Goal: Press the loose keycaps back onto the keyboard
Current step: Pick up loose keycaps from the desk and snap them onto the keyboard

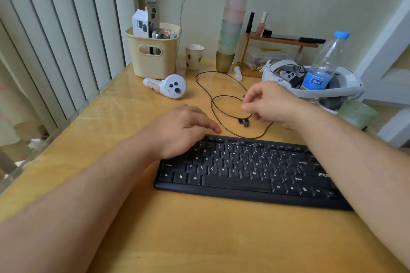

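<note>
A black keyboard [244,170] lies on the wooden desk [199,228]. Its top row shows bare sockets [233,142] where caps are off. A few small black loose keycaps [243,122] sit on the desk just behind the keyboard, inside a loop of thin black cable [213,104]. My left hand [184,128] rests on the keyboard's upper-left corner with relaxed fingers and holds nothing. My right hand [266,104] hovers over the loose keycaps with fingers curled downward. Its thumb and forefinger are close together, and whether they pinch anything is unclear.
Behind the cable lies a white controller [170,87]. At the back stand a cream basket [153,55], a paper cup [194,56], a stack of cups [233,24] and a small wooden shelf [281,42]. A white headset [315,86] and water bottle [324,64] sit at the right.
</note>
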A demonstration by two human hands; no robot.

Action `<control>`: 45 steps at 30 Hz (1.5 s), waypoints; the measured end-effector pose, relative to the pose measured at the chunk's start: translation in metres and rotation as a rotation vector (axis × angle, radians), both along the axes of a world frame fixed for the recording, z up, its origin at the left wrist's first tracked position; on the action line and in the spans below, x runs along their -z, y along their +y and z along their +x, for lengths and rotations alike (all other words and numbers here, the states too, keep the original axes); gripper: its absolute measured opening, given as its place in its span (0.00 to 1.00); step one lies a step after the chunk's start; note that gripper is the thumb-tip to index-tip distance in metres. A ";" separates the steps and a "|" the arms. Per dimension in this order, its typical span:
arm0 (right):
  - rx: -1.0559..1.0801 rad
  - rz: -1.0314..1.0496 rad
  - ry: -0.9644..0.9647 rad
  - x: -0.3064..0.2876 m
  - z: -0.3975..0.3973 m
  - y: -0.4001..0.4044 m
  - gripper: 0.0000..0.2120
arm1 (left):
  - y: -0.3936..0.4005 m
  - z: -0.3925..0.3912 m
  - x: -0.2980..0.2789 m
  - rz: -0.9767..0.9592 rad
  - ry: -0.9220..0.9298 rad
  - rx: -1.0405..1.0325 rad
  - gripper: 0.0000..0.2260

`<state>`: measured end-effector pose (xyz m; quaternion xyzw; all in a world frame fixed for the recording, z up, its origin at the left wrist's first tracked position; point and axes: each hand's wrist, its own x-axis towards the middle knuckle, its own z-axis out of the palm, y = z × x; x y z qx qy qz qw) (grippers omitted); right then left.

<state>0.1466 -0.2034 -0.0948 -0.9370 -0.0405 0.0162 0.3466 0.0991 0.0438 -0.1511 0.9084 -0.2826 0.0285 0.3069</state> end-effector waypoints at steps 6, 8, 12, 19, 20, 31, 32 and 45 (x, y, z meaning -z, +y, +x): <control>0.014 -0.136 -0.108 0.018 0.011 -0.024 0.07 | -0.004 0.000 0.003 0.087 0.051 0.027 0.18; -0.033 -0.241 -0.106 0.021 0.008 -0.020 0.06 | -0.004 0.000 0.002 0.063 0.028 0.023 0.17; -0.132 -0.455 -0.113 0.031 0.006 -0.010 0.08 | 0.000 -0.002 0.000 0.010 -0.031 -0.001 0.18; -0.093 -0.532 -0.209 0.041 0.007 -0.011 0.06 | 0.000 -0.004 -0.001 -0.060 -0.060 -0.028 0.17; -0.097 -0.528 -0.194 0.042 0.006 -0.012 0.06 | -0.001 -0.004 -0.001 -0.063 -0.058 -0.028 0.17; -0.002 -0.522 -0.202 0.027 0.002 -0.007 0.04 | -0.002 -0.004 -0.001 -0.093 -0.031 -0.061 0.16; 0.002 -0.468 -0.258 0.022 -0.004 -0.003 0.04 | -0.003 -0.004 -0.001 -0.108 -0.017 -0.086 0.16; -0.127 0.130 -0.639 0.043 -0.065 0.034 0.14 | -0.013 -0.009 -0.008 -0.479 0.136 -0.152 0.06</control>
